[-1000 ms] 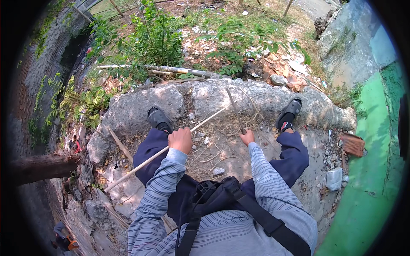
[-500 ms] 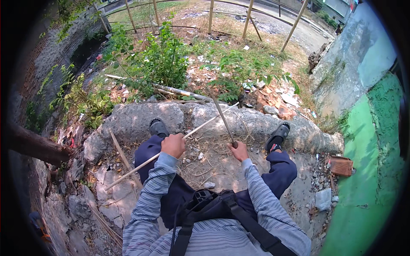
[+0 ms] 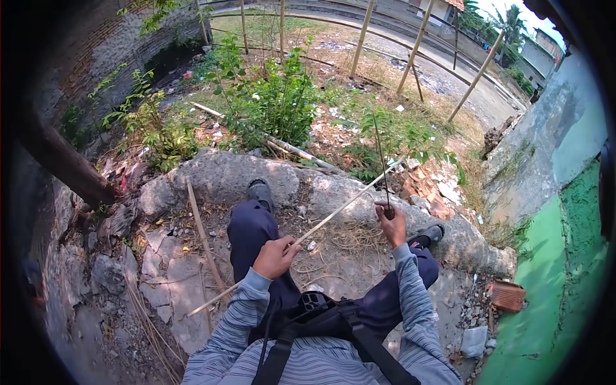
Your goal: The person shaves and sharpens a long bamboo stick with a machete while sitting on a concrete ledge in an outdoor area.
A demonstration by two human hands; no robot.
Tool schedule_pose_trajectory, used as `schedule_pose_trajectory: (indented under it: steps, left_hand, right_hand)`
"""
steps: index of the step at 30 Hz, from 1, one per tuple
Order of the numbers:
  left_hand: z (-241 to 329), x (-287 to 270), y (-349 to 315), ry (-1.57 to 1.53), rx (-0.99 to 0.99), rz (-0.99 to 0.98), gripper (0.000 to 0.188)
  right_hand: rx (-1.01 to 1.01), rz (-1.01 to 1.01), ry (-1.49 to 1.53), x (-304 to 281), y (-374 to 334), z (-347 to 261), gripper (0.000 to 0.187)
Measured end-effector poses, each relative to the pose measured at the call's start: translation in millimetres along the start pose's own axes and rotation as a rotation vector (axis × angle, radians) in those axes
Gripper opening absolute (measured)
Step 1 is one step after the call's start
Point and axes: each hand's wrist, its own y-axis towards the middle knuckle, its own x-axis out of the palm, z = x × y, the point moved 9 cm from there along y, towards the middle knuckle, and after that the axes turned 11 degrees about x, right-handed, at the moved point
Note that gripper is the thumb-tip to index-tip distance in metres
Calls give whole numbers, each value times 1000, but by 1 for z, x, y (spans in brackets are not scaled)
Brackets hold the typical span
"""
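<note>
We count two bare hands, one left hand and one right hand; one long, pale, slender stick; one thin, dark tool with a brown handle; two dark-grey clogs; two navy-blue trouser legs; two black webbing straps; one reddish-brown rectangular block; one whitish lump; one thick brown trunk. We make out at least five upright tan poles.

TEXT: none legible | LABELS: none legible | BRANDS: none legible | NUMBERS: none legible | SIGNS: none legible
</note>
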Motion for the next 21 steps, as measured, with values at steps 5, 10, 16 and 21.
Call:
schedule_pose_trajectory:
  steps: [5,10,16,21]
  left_hand:
    - [-13,19,-33,2,-47,-26,23]
    - [-27,46,-52,32,7,-185,22]
    - [-21,75,-53,88,-21,-449,24]
    - [-5,77,-47,160,25,-606,40]
  right_hand:
    - [94,-35,160,11,-5,9,34]
    - [334,-153,547,29,-23,39,30]
    - [461,-79,786,13,-32,60,25]
    - [424,-114,823,16,-28,57,24]
